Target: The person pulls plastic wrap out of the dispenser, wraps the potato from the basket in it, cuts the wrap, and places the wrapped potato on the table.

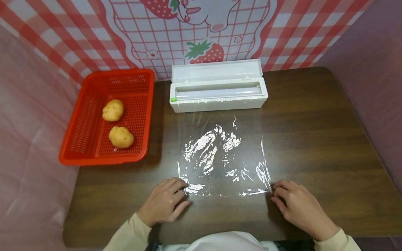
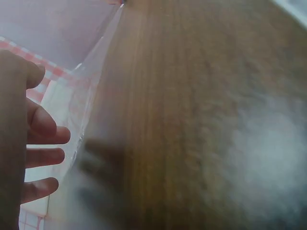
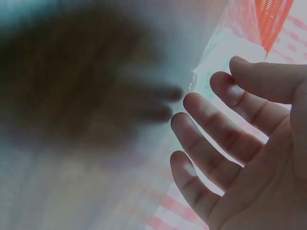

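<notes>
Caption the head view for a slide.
Left hand and right hand at near corners of clear film leading from white dispenser; two potatoes in red basket.

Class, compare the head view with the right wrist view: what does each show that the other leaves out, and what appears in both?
Only the head view shows the two potatoes, the left hand and the sleeves.

Only the right wrist view shows the palm side of the right hand.

Both share that hand, the red basket (just a part in the wrist view), the clear plastic wrap and the checked cloth.
</notes>
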